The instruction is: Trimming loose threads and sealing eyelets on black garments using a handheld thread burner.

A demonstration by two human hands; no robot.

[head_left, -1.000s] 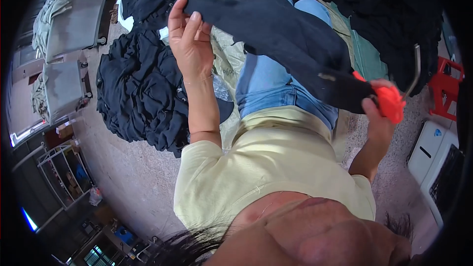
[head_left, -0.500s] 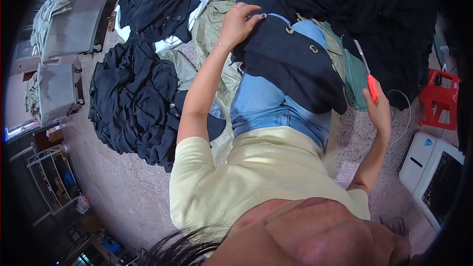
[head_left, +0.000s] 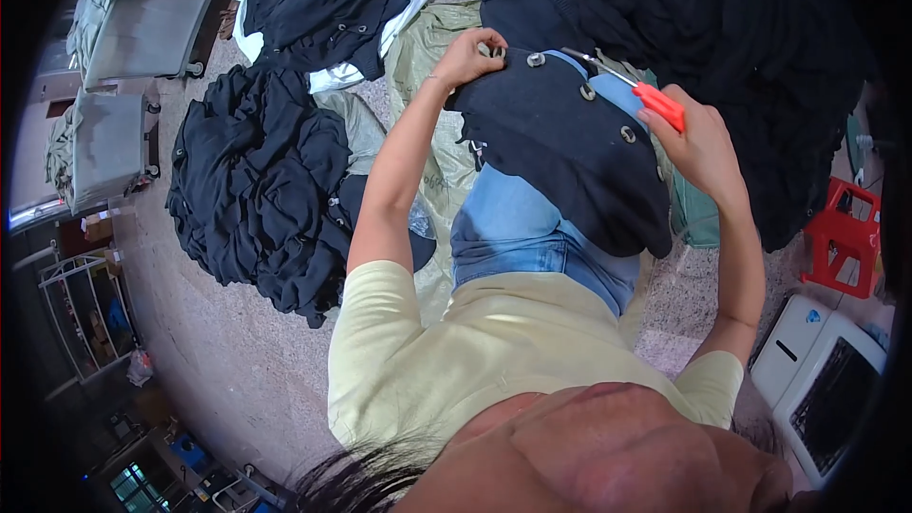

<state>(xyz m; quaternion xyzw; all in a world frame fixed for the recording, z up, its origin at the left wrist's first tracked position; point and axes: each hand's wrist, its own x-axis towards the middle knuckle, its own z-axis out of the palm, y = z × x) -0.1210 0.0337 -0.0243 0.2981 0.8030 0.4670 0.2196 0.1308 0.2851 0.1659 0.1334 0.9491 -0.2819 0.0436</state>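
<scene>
A dark buttoned garment is spread on the lap; its far edge is pinched by the left hand; red-handled snips are gripped in the right hand; thread trimming seems underway; careful blade placement is needed next.

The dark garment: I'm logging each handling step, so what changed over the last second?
The dark garment, held up a second ago, has come down onto the lap. The left hand still pinches its top edge; the right hand keeps the red-handled snips, now at the button row. The clothes heaps stayed put.
</scene>
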